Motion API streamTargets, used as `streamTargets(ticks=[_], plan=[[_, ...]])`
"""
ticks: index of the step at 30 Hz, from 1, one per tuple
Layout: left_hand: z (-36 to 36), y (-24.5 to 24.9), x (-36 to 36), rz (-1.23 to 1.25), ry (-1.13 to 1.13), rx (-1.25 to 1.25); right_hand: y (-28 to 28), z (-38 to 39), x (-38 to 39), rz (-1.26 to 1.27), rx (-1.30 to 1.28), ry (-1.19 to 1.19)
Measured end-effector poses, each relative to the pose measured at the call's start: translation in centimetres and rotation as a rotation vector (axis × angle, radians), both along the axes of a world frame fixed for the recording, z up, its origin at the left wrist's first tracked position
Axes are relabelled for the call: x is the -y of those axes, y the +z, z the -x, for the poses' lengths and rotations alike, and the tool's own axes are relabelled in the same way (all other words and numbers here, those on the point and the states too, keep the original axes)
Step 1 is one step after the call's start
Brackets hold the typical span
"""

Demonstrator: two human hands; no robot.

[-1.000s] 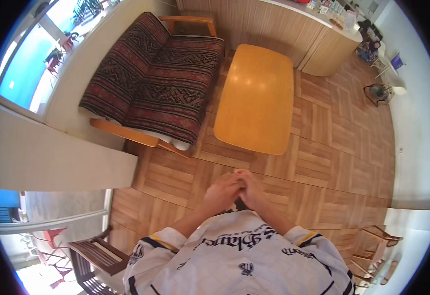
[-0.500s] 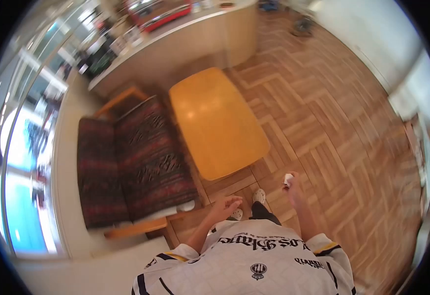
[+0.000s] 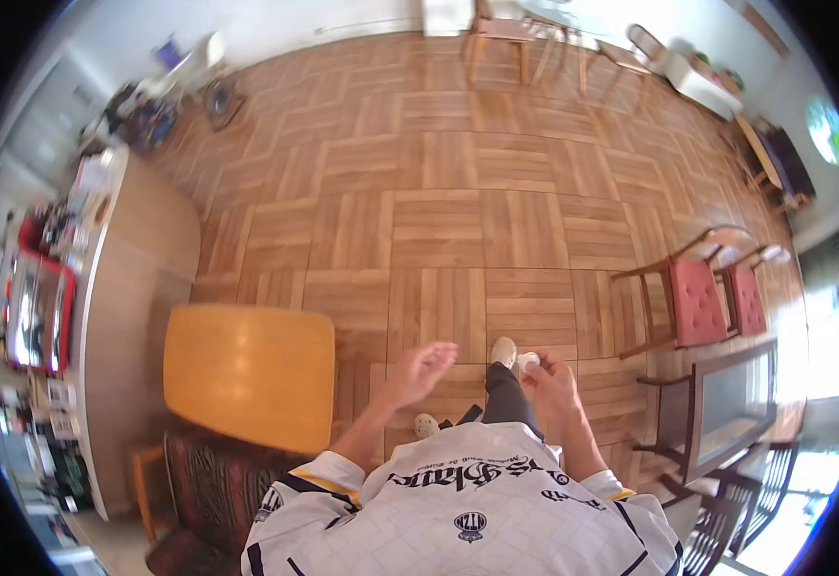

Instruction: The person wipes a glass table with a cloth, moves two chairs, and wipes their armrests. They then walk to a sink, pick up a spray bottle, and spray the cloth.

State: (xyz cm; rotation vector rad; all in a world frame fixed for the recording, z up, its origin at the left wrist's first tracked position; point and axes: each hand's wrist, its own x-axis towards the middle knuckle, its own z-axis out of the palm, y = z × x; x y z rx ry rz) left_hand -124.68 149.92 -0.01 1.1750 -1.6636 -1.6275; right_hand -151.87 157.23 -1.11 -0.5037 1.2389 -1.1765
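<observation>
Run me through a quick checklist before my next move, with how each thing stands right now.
1. Small white item secured: ok, held in the fingers of the right hand.
2. Left hand free: ok, nothing seen in it, fingers loosely curled.
3. Hands apart: ok, there is a gap between them.
4. White item identified: cannot tell, it is small and partly covered.
5. Feet level: not ok, the right shoe is ahead of the left shoe.
6. Chairs with pink seats out of the way: ok, they stand off to the right, apart from the right hand.
</observation>
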Motion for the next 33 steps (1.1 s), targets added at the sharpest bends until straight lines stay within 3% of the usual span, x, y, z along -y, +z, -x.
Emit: streamTargets(ticks=[4,7,11,15,21,26,28,29,33], plan=[[13.8,0.0,3.2,-0.047,-0.198,-0.223,-0.5,4.8,2.6,0.166,-0.043,-0.050],[21.7,-0.6,7.7,-0.166,-0.333,-0.132,-0.7,10.7,6.2,0.224,-0.100,-0.023],[31.3,1.2,13.1,-0.181,-0.327,-0.222,1.8,19.2,10.6,0.217,-0.104,-0.060],[37.2,3.0,17.9,-0.016,-0.315,-0.084,3.2,25.5,15.7,0.241,-0.175,-0.024],[43.9,1.8,25.3,-0.093,-0.205,-0.113,3.0,32.5,24.2,0.159,-0.333,0.067],[49.1,2.1,32.9,0.093,-0.093,-0.137,3.6,37.6,33.0,0.031,-0.067,0.044],[52.1,-0.2,37.2,0.138,-0.069,-0.175,2.7,40.3,37.4,0.050,0.096,0.010],[53.8,-1.0,39.6,0.164,-0.059,-0.194,2.5,41.9,39.8,0.044,0.055,-0.002],[62.3,-0.2,50.5,0.056,-0.291,-0.282,5.2,49.2,49.3,0.004,-0.122,-0.100]])
